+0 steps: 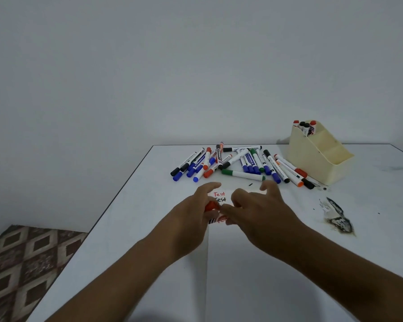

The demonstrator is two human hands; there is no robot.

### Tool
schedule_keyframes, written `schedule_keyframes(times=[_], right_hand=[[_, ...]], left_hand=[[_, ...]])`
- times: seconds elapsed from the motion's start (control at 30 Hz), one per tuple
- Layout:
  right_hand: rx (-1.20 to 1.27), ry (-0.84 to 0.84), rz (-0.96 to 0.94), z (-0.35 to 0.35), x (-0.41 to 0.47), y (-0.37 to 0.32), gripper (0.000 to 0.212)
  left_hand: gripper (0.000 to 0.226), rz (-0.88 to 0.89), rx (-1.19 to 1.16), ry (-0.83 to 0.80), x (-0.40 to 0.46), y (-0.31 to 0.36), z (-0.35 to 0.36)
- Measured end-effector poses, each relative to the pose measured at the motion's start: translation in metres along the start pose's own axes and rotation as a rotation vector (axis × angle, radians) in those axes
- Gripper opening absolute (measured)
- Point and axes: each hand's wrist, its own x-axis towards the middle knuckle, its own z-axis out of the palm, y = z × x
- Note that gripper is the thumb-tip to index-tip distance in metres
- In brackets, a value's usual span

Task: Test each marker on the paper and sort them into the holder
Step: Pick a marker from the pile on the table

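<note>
My two hands meet over a sheet of paper (233, 263) on the white bench (135, 205). My left hand (196, 212) has its grip grasping a red-capped marker (211, 206), fingers curled round the barrel, forefinger stretched forward. My right hand (263, 210) reaches in from the other side, its fingertips at the same marker; whether that grip is pinching it or only touching I cannot tell. On the paper just beyond my fingers the word "Test" (219, 194) stands in red, with a second "Test" in black under it. Farther back, a loose heap of markers (240, 165) with blue, black, red and green caps lies across the bench, a green one (242, 175) nearest my hands. To the right of the heap stands a cream holder (321, 156), a few red- and black-capped markers (304, 127) upright in its rear compartment. A dark scorched-looking stain (337, 217) marks the bench right of the paper. Patterned flooring (21, 263) shows at lower left.
</note>
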Motion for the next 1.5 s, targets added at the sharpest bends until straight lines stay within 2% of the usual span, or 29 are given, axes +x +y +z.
schedule_keyframes(times=[0.13,0.23,0.4,0.6,0.67,0.9,1.07,1.17,1.4,1.5], right_hand=[[-0.006,0.083,0.097,-0.001,-0.007,0.009,0.035],[-0.052,0.176,0.164,-0.008,-0.007,0.019,0.032],[-0.094,0.262,0.138,-0.013,-0.004,0.020,0.030],[-0.074,0.292,0.118,-0.006,-0.003,0.016,0.031],[-0.068,0.296,0.104,-0.003,-0.003,0.014,0.035],[-0.044,0.226,0.063,0.002,-0.001,0.011,0.052],[-0.052,0.205,0.030,0.001,0.003,0.012,0.056],[-0.057,0.214,0.004,-0.004,0.008,0.013,0.055],[0.032,0.234,0.040,0.007,0.010,0.008,0.043],[0.051,0.229,0.034,0.011,0.009,0.007,0.038]], left_hand=[[0.045,0.014,-0.025,0.049,0.004,0.001,-0.010],[0.032,-0.008,-0.020,0.114,0.000,-0.009,-0.009],[0.031,0.049,-0.162,0.292,-0.006,-0.021,0.000],[0.031,0.017,-0.348,0.343,-0.010,-0.020,0.005],[0.031,0.027,-0.334,0.371,-0.010,-0.020,0.004],[0.018,0.082,-0.255,0.340,-0.009,-0.025,0.004],[0.013,0.067,-0.205,0.306,-0.008,-0.022,0.002],[0.012,0.070,-0.143,0.277,-0.008,-0.018,0.002],[0.010,0.056,-0.259,0.392,-0.009,-0.021,0.012],[0.011,0.056,-0.270,0.383,-0.010,-0.025,0.014]])
